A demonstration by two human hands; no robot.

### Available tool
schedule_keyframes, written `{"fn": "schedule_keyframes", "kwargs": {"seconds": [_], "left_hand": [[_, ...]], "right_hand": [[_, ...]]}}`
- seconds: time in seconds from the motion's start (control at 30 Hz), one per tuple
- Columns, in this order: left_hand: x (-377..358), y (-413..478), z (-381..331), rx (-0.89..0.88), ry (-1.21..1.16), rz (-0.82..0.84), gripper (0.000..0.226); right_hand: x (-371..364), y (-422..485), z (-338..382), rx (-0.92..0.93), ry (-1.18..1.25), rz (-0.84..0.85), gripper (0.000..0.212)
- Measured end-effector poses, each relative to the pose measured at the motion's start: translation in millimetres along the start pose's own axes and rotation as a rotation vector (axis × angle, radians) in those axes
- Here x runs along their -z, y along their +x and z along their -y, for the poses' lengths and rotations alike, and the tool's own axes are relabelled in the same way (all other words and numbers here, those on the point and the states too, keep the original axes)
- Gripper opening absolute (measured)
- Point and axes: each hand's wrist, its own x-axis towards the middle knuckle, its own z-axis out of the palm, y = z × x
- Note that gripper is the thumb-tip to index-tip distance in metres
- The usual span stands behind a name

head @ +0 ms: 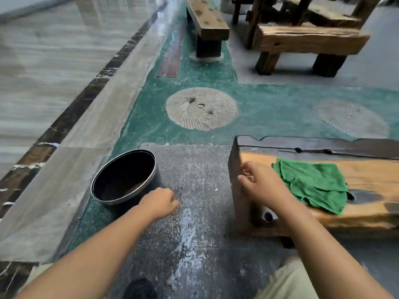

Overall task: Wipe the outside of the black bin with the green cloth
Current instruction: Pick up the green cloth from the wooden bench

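The black bin (156,180), round with a silver rim, stands on the grey floor at the lower left, its open mouth toward me. My left hand (160,201) hovers just right of the bin's wall with its fingers curled and nothing in them. The green cloth (313,184) lies crumpled on the wooden bench (367,169) at the right. My right hand (261,184) is over the bench's left end, a little left of the cloth, fingers loosely apart and holding nothing.
A small dark cylinder (267,215) lies by the bench's near-left corner. Round millstones (201,107) are set into the green floor ahead. More wooden benches (308,39) stand at the back. Marble flooring with a dark border runs along the left.
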Motion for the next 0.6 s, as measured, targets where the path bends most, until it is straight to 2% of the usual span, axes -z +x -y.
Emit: {"fn": "schedule_keyframes", "kwargs": {"seconds": [0.13,0.27,0.4,0.5,0.6], "left_hand": [[-2.2,0.2,13.1,0.054,-0.071,-0.038,0.034],[-16.0,-0.6,16.6,0.068,-0.072,-0.008,0.034],[-20.6,1.9,14.9,0.067,-0.084,-0.03,0.028],[-22.2,2.4,14.3,0.059,-0.079,-0.024,0.026],[-20.2,3.4,13.8,0.039,-0.077,-0.035,0.026]], "right_hand": [[21.3,-6.6,-52.4,-0.062,-0.177,-0.132,0.052],[24.9,-13.0,-86.1,-0.196,-0.299,-0.171,0.073],[23.3,-20.9,-104.8,-0.327,-0.344,-0.137,0.092],[12.5,-27.8,-106.7,-0.392,-0.318,-0.142,0.096],[5.9,-31.0,-102.7,-0.389,-0.324,-0.198,0.087]]}}
